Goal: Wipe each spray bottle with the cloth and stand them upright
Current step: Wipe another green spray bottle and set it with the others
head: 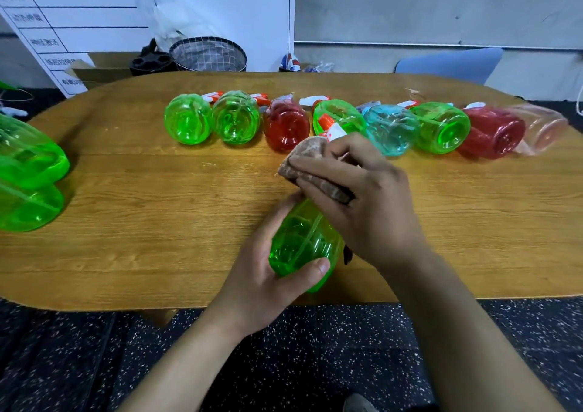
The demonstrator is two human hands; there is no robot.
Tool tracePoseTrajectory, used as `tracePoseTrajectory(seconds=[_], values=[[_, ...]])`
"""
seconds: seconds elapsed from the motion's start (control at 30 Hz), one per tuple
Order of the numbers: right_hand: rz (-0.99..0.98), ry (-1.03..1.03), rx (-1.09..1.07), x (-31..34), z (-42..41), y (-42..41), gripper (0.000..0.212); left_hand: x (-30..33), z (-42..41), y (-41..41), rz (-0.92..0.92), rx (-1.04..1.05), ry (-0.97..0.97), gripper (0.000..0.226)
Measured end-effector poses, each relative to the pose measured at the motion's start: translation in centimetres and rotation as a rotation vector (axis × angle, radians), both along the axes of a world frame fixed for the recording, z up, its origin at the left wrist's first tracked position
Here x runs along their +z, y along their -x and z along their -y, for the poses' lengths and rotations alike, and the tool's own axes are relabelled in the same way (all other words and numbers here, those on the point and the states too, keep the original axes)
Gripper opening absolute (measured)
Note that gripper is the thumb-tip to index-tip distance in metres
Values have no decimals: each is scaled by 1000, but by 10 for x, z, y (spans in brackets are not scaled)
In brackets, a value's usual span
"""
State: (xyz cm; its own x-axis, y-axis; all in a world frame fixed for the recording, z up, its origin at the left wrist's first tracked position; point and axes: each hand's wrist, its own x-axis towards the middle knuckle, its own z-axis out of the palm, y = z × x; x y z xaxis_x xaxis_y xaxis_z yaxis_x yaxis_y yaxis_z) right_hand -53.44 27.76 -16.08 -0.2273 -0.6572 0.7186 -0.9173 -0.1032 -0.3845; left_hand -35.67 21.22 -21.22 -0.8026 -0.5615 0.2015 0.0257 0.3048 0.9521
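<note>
Wood-grain laminate covers the rounded oval table, which stands on dark speckled flooring. Taking the row of lying bottles along the table's far side as the landmark: well left of it, at the table's left edge, sit two glossy translucent green bottles, one against the other. The row itself runs left to right with ribbed round bases facing the camera: two green bottles, a red one, another green, a pale blue one, green, red, and a faint pink one, all clear plastic with white-and-orange trigger heads pointing away. Just in front of the row's middle, the left hand curls its fingers and thumb round the bulbous body of a green spray bottle, held tilted above the table with its white-and-orange nozzle toward the row. The right hand clamps a nubbly brownish-pink cloth over that bottle's neck, fingers bent across the folded fabric. Behind the row stand a wire-mesh basket and a blue chair back.
</note>
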Motion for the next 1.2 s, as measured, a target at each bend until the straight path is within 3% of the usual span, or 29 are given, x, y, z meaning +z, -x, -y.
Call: tracePoseTrajectory(seconds=[0.23,0.43,0.6,0.77,0.9,1.03,1.2], values=[[189,195,-306,3,-6,21,26,2,-1,-3,35,-40,24,85],[131,33,-35,2,-10,25,28,0,1,-3,9,-24,-14,83],[170,96,-194,-3,-9,27,25,-2,1,-2,17,-5,-20,84],[147,-45,64,-7,-12,24,24,-4,2,-1,2,36,-69,84],[208,46,-149,-8,-12,29,22,-4,3,0,18,45,-54,83],[188,-40,108,-8,-13,20,20,-6,3,-1,13,63,-105,85],[227,55,-106,-11,-11,22,19,-5,4,0,28,68,-42,84]])
